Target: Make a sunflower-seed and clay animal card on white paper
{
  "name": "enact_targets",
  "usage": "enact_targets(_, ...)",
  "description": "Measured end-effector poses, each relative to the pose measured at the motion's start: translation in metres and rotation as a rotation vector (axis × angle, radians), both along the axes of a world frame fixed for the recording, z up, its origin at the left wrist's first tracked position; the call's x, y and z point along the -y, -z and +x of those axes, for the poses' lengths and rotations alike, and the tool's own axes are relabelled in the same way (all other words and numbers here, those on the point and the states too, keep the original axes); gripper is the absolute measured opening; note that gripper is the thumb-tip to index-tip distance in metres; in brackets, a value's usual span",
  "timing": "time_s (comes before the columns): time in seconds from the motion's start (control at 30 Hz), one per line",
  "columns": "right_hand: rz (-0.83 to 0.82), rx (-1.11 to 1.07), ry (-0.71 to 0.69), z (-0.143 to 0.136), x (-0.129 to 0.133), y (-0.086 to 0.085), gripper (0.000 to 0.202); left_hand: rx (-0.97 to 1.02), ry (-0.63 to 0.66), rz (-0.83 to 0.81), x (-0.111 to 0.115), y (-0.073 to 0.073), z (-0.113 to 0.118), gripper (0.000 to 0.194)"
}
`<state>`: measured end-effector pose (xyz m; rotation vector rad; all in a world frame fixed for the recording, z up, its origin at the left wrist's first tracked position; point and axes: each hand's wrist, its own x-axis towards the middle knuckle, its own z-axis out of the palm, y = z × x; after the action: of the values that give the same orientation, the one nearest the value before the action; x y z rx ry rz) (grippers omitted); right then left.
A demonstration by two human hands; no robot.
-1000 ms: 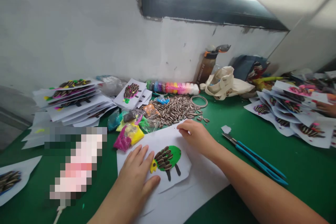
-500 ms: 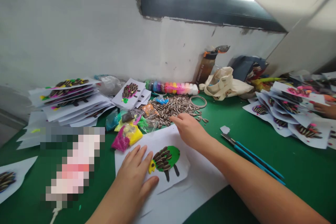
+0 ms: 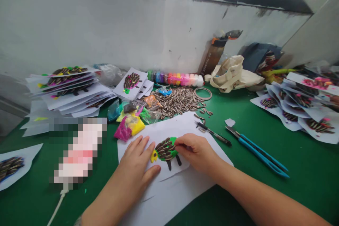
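Observation:
A clay animal picture (image 3: 165, 149) lies on white paper, with a yellow head, a green body and black legs. Striped sunflower seeds cover the front part of its body in rows. My left hand (image 3: 137, 160) rests flat on the paper beside the yellow head, fingers spread. At the green rear of the body, my right hand (image 3: 194, 148) pinches a sunflower seed, mostly hidden by the fingertips. Beyond the paper is a pile of loose sunflower seeds (image 3: 180, 100).
Bags of coloured clay (image 3: 129, 127) lie left of the seeds. Stacks of finished pictures stand at left (image 3: 76, 100) and right (image 3: 299, 104). A pen (image 3: 215, 134) and blue-handled scissors (image 3: 262, 155) are on the right. A bottle (image 3: 213, 56) and cloth bag (image 3: 233, 76) sit by the wall.
My right hand has come back from the seed pile to the animal's green rear, uncovering the pen. My left hand stays on the paper. The view has tilted down slightly.

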<state>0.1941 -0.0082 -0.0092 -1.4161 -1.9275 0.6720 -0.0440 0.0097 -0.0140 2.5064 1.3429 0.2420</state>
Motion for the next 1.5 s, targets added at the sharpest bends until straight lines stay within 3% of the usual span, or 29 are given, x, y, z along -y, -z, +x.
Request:
enact_targets(0.53, 0.196, 0.105, 0.003, -0.009, 0.004, 0.013, 0.019, -0.063, 0.007, -0.035, -0.001, -0.01, 0.004, 0.054)
enact_targets(0.7, 0.196, 0.129, -0.004, -0.009, 0.006, 0.014, 0.02, -0.059, 0.002, -0.046, -0.001, -0.008, 0.004, 0.055)
enact_targets(0.87, 0.127, 0.19, -0.013, 0.0, 0.008, 0.005, 0.011, -0.13, 0.006, -0.073, -0.001, -0.011, 0.006, 0.057)
enact_targets(1.0, 0.137, 0.233, -0.008, 0.004, 0.009, 0.0, 0.019, -0.141, 0.004, -0.068, -0.002, -0.012, 0.007, 0.058)
enact_targets(1.5, 0.106, 0.249, -0.003, -0.002, 0.006, 0.012, 0.014, -0.115, 0.012, -0.065, -0.002, -0.011, 0.006, 0.057)
